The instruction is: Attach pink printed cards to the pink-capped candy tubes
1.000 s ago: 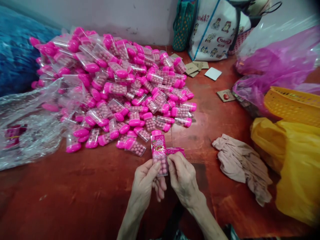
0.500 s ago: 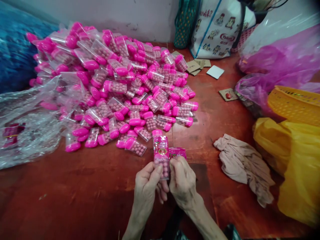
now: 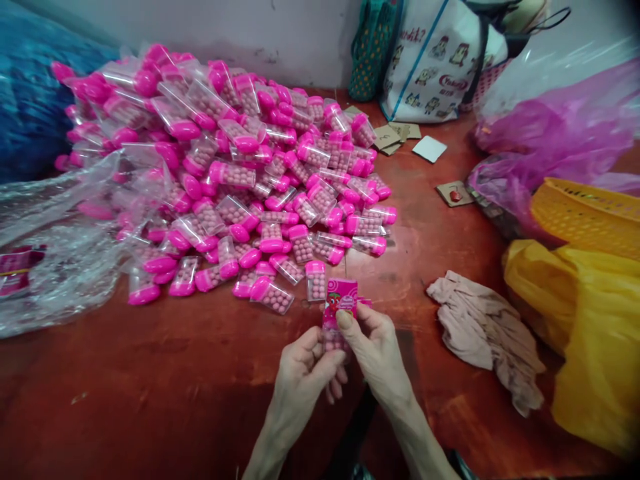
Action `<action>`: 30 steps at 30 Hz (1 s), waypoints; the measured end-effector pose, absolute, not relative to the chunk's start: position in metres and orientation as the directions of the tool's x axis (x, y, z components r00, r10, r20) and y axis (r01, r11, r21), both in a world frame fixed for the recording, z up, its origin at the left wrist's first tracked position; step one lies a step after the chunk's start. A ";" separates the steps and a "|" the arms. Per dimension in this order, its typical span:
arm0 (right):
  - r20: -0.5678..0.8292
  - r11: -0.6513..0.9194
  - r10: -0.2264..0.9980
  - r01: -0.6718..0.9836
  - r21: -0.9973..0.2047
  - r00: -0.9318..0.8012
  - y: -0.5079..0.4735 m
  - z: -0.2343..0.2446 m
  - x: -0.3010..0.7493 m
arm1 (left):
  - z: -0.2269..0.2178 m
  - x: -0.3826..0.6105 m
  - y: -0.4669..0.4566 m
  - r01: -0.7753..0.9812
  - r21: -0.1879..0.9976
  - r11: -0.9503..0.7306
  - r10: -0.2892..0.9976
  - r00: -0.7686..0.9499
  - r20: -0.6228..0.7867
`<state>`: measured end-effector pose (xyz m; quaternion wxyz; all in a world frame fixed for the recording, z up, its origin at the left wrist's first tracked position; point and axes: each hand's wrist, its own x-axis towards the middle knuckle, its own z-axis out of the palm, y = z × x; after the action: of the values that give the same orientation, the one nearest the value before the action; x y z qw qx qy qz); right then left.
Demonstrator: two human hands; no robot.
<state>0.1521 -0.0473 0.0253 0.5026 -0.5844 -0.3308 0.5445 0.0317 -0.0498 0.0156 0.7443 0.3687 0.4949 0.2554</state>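
Low over the red floor, my left hand (image 3: 310, 367) is closed on the lower end of a clear candy container (image 3: 334, 341) filled with pink balls. A pink printed label (image 3: 342, 293) with a cartoon fruit covers its upper part, so the cap is hidden. My right hand (image 3: 377, 347) pinches that label, its thumb flat on the front and its fingers behind. More pink printed material shows at the right fingers, partly hidden. Just beyond lies a loose candy container (image 3: 316, 280), at the near edge of a large pile of pink-capped containers (image 3: 235, 175).
Clear plastic (image 3: 75, 260) and a blue bag (image 3: 35, 93) lie left. A crumpled cloth (image 3: 487, 333), yellow bag (image 3: 595, 347), yellow basket (image 3: 590, 212) and purple bag (image 3: 555, 127) lie right. Cardboard pieces (image 3: 390, 137) and a white printed bag (image 3: 435, 63) are at the back.
My right hand has turned from curled knuckles beside the container to a thumb-on-top pinch on the label. The container and label have shifted slightly right, uncovering the loose container beyond.
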 end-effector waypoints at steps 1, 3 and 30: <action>-0.336 -0.301 0.924 -0.191 -0.934 0.184 -0.046 0.027 0.151 | 0.015 0.033 -0.051 -0.022 0.806 0.592 0.749 0.384 -0.540; -0.377 -0.328 0.909 -0.253 -0.910 0.177 -0.046 0.028 0.148 | 0.015 0.034 -0.052 -0.039 0.814 0.579 0.766 0.368 -0.527; -0.460 -0.291 0.846 -0.489 -0.822 0.270 -0.050 0.011 0.142 | 0.008 0.033 -0.045 -0.076 0.840 0.537 0.823 0.263 -0.503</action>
<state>0.1416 -0.0497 0.0106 0.5730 -0.5536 -0.1610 0.5825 0.0331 -0.0454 0.0084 0.7079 0.3611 0.5173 0.3176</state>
